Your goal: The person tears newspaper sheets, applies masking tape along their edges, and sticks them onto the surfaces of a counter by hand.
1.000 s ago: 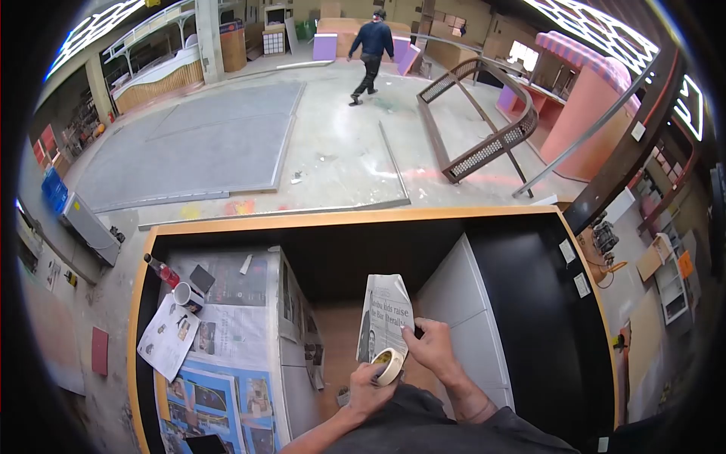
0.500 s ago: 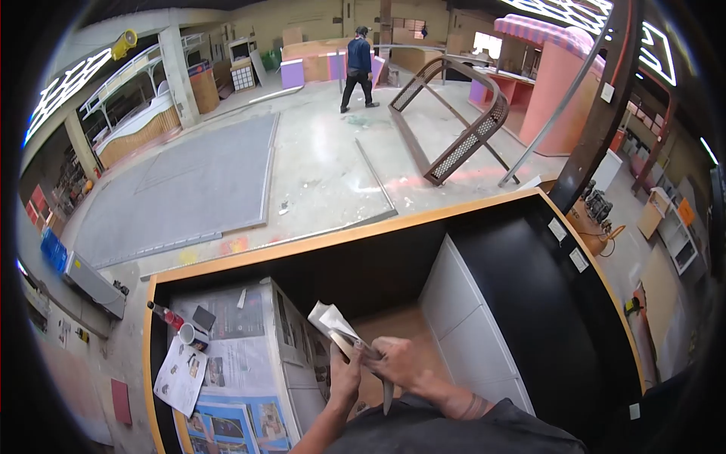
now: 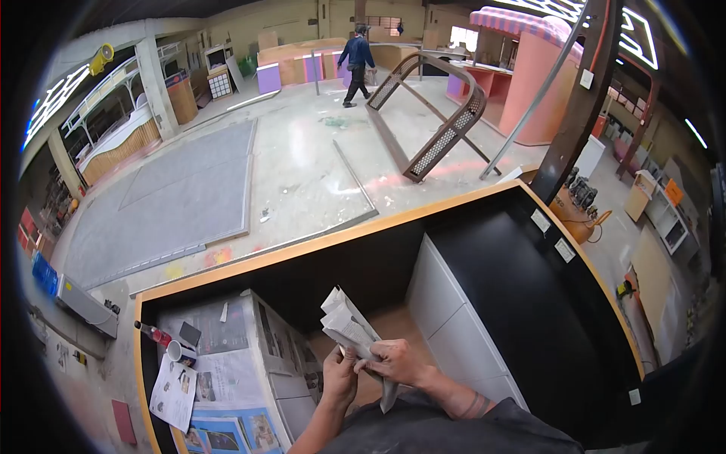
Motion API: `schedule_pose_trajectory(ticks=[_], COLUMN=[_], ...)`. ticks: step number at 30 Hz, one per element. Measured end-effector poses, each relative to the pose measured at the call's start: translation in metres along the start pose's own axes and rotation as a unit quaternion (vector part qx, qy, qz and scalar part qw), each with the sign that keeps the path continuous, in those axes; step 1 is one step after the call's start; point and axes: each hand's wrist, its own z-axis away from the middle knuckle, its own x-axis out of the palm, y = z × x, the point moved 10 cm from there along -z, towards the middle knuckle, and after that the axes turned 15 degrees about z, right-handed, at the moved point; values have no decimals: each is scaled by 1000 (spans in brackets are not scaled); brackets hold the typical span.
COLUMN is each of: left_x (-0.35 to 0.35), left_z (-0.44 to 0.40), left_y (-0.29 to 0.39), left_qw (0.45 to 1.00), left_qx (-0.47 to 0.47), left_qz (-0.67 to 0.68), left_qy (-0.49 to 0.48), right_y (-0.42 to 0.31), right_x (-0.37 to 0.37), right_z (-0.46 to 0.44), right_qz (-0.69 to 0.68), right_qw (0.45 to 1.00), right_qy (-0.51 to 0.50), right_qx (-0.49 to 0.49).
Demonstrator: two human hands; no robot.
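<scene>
A folded piece of newspaper (image 3: 349,321) is pinched between my two hands in front of my body, its upper end spread in loose folds. My left hand (image 3: 339,374) is closed on its lower left edge. My right hand (image 3: 395,362) grips it from the right, fingers curled, and a pointed end hangs below. The tape roll cannot be made out now. To the left, a counter covered with newspaper (image 3: 231,367) bears a mug (image 3: 181,352), a red bottle (image 3: 156,334) and a printed sheet (image 3: 174,393).
Around me runs a black counter with a wooden edge (image 3: 325,244); grey cabinet panels (image 3: 454,310) stand to the right. Beyond are a grey floor panel (image 3: 166,197), a brown metal frame (image 3: 446,132) and a walking person (image 3: 357,64).
The newspaper, flat and upright a second ago, is now folded and tilted left. The tape roll has gone from sight. My view has turned, and the distant person has walked on.
</scene>
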Motion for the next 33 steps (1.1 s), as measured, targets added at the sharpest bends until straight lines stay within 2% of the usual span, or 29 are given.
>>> schedule_pose_trajectory(ticks=[4,6,8,9,10,11,13,14,16,19,22,28,32,33], left_x=[13,21,28,36,37,50,79,88,94,115,117,134,153,157], left_z=[-17,-25,-33,-37,-40,-43,-42,-39,-43,-34,-24,10,42,55], left_y=[3,11,35,53,61,81,128,147,169,191,212,233,250,262], left_qw=[999,999,997,991,993,992,975,966,960,956,937,913,889,886], left_qx=[23,18,48,70,43,91,195,221,271,288,346,399,442,444], left_qz=[45,37,-47,-109,-96,-73,-105,-131,-74,-57,-56,-70,-113,-119], left_qy=[-21,-15,44,39,56,37,25,27,14,-18,-4,-42,-41,-52], right_y=[1,3,23,25,42,52,70,81,105,132,164,171,174,166], right_x=[-31,-54,-68,-84,-92,-106,-127,-133,-133,-114,-62,52,102,109], right_z=[-14,-23,-25,-32,-29,-28,-26,-25,-18,-1,31,73,68,53], right_qz=[0,-54,14,16,-20,-30,-104,-141,-239,-290,-382,-499,-587,-590], right_qw=[998,992,992,992,982,974,953,939,896,876,817,682,606,628], right_qy=[16,68,90,106,96,95,157,172,216,218,177,-11,-67,-83], right_qx=[57,97,86,68,162,204,239,264,306,317,395,534,532,501])
